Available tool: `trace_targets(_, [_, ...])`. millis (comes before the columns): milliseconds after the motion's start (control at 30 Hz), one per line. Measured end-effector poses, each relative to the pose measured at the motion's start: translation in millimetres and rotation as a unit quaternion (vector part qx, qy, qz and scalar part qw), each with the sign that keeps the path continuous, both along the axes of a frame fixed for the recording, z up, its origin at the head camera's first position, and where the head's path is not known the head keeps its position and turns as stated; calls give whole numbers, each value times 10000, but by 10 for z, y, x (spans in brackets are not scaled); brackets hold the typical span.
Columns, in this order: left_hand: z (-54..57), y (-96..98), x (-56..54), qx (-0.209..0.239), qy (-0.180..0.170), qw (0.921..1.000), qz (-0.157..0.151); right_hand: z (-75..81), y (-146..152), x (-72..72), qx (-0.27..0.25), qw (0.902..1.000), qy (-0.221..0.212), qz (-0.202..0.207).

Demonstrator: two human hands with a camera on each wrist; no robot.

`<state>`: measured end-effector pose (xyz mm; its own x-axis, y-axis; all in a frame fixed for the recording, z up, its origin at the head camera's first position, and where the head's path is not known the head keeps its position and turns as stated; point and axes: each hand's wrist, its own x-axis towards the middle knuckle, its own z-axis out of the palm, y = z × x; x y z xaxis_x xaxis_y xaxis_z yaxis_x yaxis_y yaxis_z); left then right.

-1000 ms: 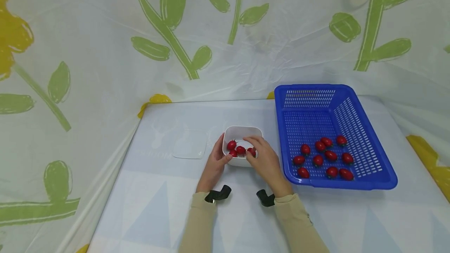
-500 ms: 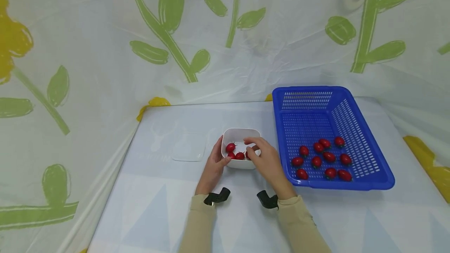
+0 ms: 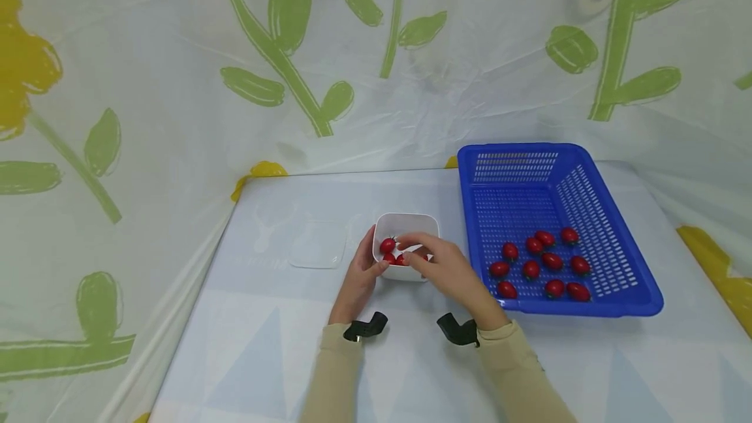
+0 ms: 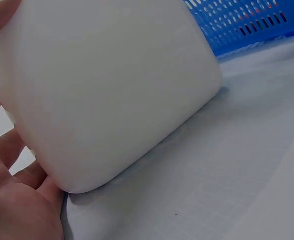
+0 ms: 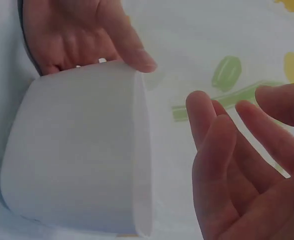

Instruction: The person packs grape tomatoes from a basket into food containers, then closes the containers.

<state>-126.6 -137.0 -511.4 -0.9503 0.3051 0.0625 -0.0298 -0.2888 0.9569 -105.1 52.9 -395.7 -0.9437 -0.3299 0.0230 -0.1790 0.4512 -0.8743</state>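
Note:
In the head view a small white square container (image 3: pixel 401 273) stands on the table with several red cherry tomatoes (image 3: pixel 387 245) inside. My left hand (image 3: pixel 355 279) grips its left side, thumb at the near rim and fingers along the outer wall. Over the container's right part is my right hand (image 3: pixel 449 269), which hides some of the tomatoes. The right wrist view has that hand's bent fingers (image 5: pixel 214 165) above the rim, with nothing seen between them and the thumb apart from the index fingertip. The left wrist view shows mostly the container's wall (image 4: pixel 112 90).
A blue perforated basket (image 3: pixel 490 307) stands on the right, with several cherry tomatoes (image 3: pixel 552 261) spread over its near half. Left of the container lies a clear flat square lid (image 3: pixel 318 247). A flower-printed curtain (image 3: pixel 470 103) hangs along the table's back edge.
My right hand has shifted slightly left and inward over the container, its wrist swinging out to the right. The left hand keeps its grip, and the basket's tomatoes look the same.

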Motion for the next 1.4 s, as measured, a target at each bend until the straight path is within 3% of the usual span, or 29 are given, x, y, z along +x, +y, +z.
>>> trace_targets(300, [54,23,8,99,31,9999,63,270,202,11,556,9968,143,560])
trace_targets(467, [66,20,29,91,57,9999,73,368,366,-9,1009,9925,479,506])
trace_targets(633, [87,15,37,-1,93,9999,98,416,551,-72,1276,9898,513,366])
trace_targets(833, [93,18,34,126,150,9997,137,400,817,-161,1224,9907,322,508])
trace_targets(967, [27,11,14,254,138,9995,147,366,1020,-221,1042,9921,-35,697])
trace_targets(1133, [-43,7,-12,300,140,9993,188,299,1282,-273,1182,9886,-396,845])
trace_targets(1400, [-23,10,-23,314,120,9993,158,132,1604,-384,1197,9829,-716,1200])
